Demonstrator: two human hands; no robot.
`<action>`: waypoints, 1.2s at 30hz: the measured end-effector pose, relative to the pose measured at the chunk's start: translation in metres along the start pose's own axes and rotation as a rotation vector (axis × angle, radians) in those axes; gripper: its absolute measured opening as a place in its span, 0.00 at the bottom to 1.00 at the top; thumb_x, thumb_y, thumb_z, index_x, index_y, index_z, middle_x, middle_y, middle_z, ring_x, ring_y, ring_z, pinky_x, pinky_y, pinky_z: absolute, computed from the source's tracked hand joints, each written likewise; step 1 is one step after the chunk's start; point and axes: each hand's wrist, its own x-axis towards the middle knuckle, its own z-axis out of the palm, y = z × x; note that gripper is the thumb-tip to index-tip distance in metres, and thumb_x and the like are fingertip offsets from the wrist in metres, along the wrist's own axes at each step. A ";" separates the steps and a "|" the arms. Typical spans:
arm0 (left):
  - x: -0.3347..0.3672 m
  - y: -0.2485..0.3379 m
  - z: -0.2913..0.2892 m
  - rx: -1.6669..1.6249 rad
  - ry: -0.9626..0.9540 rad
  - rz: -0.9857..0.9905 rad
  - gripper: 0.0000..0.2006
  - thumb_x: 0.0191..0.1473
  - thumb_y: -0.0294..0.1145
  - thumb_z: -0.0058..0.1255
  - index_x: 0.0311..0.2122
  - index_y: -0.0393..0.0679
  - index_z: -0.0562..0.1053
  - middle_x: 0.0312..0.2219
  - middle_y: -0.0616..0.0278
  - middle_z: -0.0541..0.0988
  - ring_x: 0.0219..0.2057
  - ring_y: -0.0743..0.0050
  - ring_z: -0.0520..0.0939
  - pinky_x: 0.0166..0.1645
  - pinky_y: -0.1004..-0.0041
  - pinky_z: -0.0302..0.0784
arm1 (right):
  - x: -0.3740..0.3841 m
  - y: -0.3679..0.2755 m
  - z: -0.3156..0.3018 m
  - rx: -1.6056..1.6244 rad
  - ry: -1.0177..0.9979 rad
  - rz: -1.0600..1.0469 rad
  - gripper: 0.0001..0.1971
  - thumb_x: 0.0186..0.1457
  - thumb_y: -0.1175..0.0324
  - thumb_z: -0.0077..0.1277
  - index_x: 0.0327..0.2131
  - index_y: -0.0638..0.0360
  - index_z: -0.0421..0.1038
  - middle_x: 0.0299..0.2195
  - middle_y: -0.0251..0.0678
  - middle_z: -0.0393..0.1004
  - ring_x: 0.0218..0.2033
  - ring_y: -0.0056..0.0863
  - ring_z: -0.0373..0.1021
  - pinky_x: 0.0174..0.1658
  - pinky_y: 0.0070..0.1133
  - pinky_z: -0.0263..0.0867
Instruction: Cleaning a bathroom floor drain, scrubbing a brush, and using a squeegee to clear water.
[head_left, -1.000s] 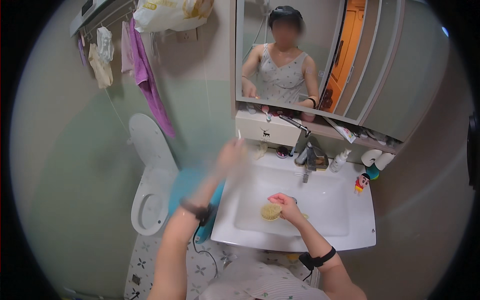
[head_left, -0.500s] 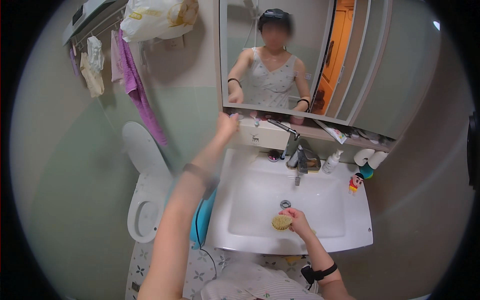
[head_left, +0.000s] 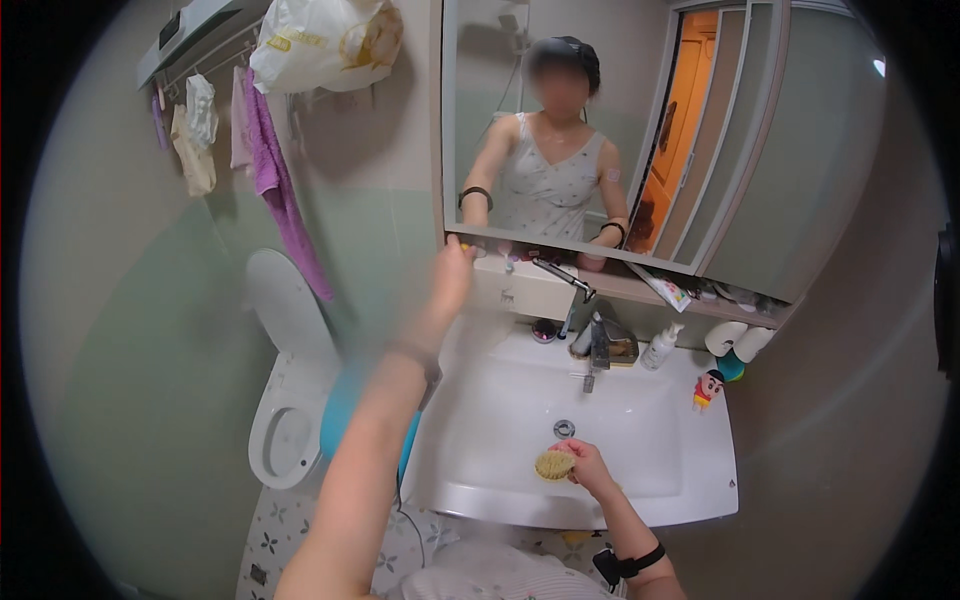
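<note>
My right hand (head_left: 588,466) is closed round an oval brush (head_left: 554,465) over the front of the white sink (head_left: 480,400), its pale bristles facing up. Stretched out far to the left, my left hand (head_left: 455,272) is at the end of the shelf under the mirror, beside a white box (head_left: 525,290). Its fingers look bent together near a small yellow bit (head_left: 465,248), too small and partly hidden to name. A razor-like handle (head_left: 563,278) lies across the box top, next to small toothbrush heads (head_left: 509,262).
Behind the basin are the faucet (head_left: 597,345), a small round dark container (head_left: 543,330), a white pump bottle (head_left: 661,347) and a cartoon figure (head_left: 709,390). A mirror (head_left: 640,120) overhangs the shelf. A toilet (head_left: 290,440) and a blue bin (head_left: 345,410) stand left of the sink.
My left hand has shifted slightly, and a yellow bit now shows by its fingertips. The brush stays in my right hand over the basin. The whole view has tilted a little.
</note>
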 end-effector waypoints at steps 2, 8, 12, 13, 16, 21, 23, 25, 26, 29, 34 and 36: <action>-0.006 0.004 0.004 -0.042 0.037 0.011 0.15 0.41 0.31 0.45 0.34 0.34 0.61 0.19 0.45 0.70 0.24 0.48 0.71 0.26 0.62 0.64 | 0.002 0.004 -0.006 0.053 0.092 0.087 0.10 0.48 0.65 0.39 0.23 0.60 0.66 0.11 0.27 0.61 0.07 0.13 0.51 0.10 0.12 0.46; -0.037 -0.026 -0.027 -0.063 0.016 -0.010 0.14 0.39 0.29 0.47 0.33 0.35 0.62 0.15 0.53 0.69 0.18 0.61 0.70 0.24 0.69 0.65 | 0.017 -0.043 -0.023 -0.090 -0.150 0.030 0.17 0.50 0.53 0.31 0.29 0.57 0.63 0.16 0.27 0.64 0.18 0.13 0.57 0.20 0.13 0.54; -0.087 -0.050 -0.075 -0.056 -0.157 -0.089 0.13 0.39 0.28 0.47 0.33 0.38 0.64 0.13 0.61 0.66 0.15 0.75 0.68 0.21 0.76 0.63 | 0.044 -0.069 -0.054 -0.175 -0.233 -0.093 0.19 0.50 0.51 0.27 0.32 0.55 0.60 0.17 0.26 0.64 0.21 0.12 0.57 0.22 0.14 0.53; -0.103 -0.055 -0.087 -0.042 -0.133 -0.108 0.13 0.39 0.28 0.47 0.33 0.38 0.64 0.13 0.61 0.66 0.15 0.75 0.68 0.21 0.76 0.63 | 0.057 -0.064 -0.066 0.249 -0.503 -0.024 0.17 0.50 0.54 0.29 0.30 0.55 0.62 0.17 0.26 0.64 0.20 0.14 0.58 0.22 0.15 0.54; -0.172 -0.084 -0.115 -0.032 -0.169 -0.173 0.11 0.42 0.27 0.45 0.34 0.39 0.64 0.13 0.65 0.66 0.15 0.80 0.68 0.21 0.78 0.63 | 0.119 0.013 -0.083 -1.111 -0.500 0.075 0.16 0.44 0.53 0.39 0.24 0.58 0.66 0.15 0.28 0.64 0.17 0.20 0.59 0.21 0.15 0.54; -0.320 -0.107 -0.241 -0.041 -0.203 -0.643 0.10 0.43 0.28 0.45 0.34 0.38 0.64 0.14 0.67 0.68 0.16 0.84 0.68 0.19 0.82 0.63 | 0.116 0.010 -0.032 -1.232 -0.458 0.074 0.18 0.40 0.52 0.45 0.22 0.61 0.67 0.16 0.31 0.66 0.20 0.23 0.63 0.27 0.20 0.59; -0.386 -0.101 -0.284 -0.037 -0.089 -0.804 0.11 0.43 0.29 0.45 0.34 0.38 0.65 0.14 0.67 0.68 0.16 0.85 0.68 0.19 0.82 0.63 | 0.106 -0.015 0.000 -0.908 -0.381 0.052 0.14 0.39 0.58 0.47 0.22 0.62 0.66 0.17 0.32 0.66 0.21 0.24 0.63 0.27 0.18 0.58; -0.442 -0.105 -0.317 -0.039 0.065 -0.949 0.11 0.43 0.30 0.44 0.34 0.38 0.65 0.14 0.67 0.69 0.16 0.85 0.68 0.19 0.82 0.63 | 0.096 -0.040 0.047 -0.795 -0.468 -0.181 0.12 0.37 0.64 0.50 0.23 0.63 0.65 0.20 0.32 0.64 0.22 0.20 0.60 0.26 0.16 0.57; -0.472 -0.103 -0.332 -0.080 0.134 -1.030 0.11 0.44 0.31 0.44 0.34 0.38 0.65 0.15 0.68 0.69 0.16 0.85 0.68 0.19 0.83 0.63 | 0.085 -0.057 0.078 -0.826 -0.568 -0.202 0.12 0.37 0.64 0.50 0.23 0.63 0.65 0.20 0.32 0.64 0.22 0.20 0.60 0.26 0.16 0.57; -0.551 -0.088 -0.371 -0.156 0.383 -1.169 0.11 0.44 0.32 0.44 0.34 0.39 0.65 0.16 0.68 0.70 0.17 0.86 0.68 0.21 0.83 0.64 | 0.035 -0.085 0.189 -0.957 -0.745 -1.020 0.12 0.35 0.67 0.52 0.25 0.64 0.65 0.23 0.30 0.61 0.24 0.17 0.58 0.25 0.14 0.55; -0.689 -0.046 -0.434 -0.019 0.676 -1.218 0.10 0.45 0.32 0.43 0.33 0.40 0.65 0.19 0.67 0.71 0.19 0.85 0.69 0.23 0.84 0.64 | -0.080 -0.048 0.393 -0.289 -1.358 -0.427 0.13 0.38 0.65 0.51 0.26 0.64 0.63 0.28 0.30 0.60 0.32 0.20 0.61 0.34 0.16 0.58; -0.723 -0.013 -0.457 -0.013 0.914 -1.286 0.10 0.44 0.32 0.43 0.33 0.40 0.66 0.19 0.66 0.71 0.18 0.86 0.69 0.22 0.84 0.63 | -0.119 -0.020 0.462 -0.049 -1.610 -0.223 0.11 0.42 0.64 0.47 0.26 0.64 0.63 0.29 0.32 0.62 0.33 0.25 0.63 0.35 0.18 0.59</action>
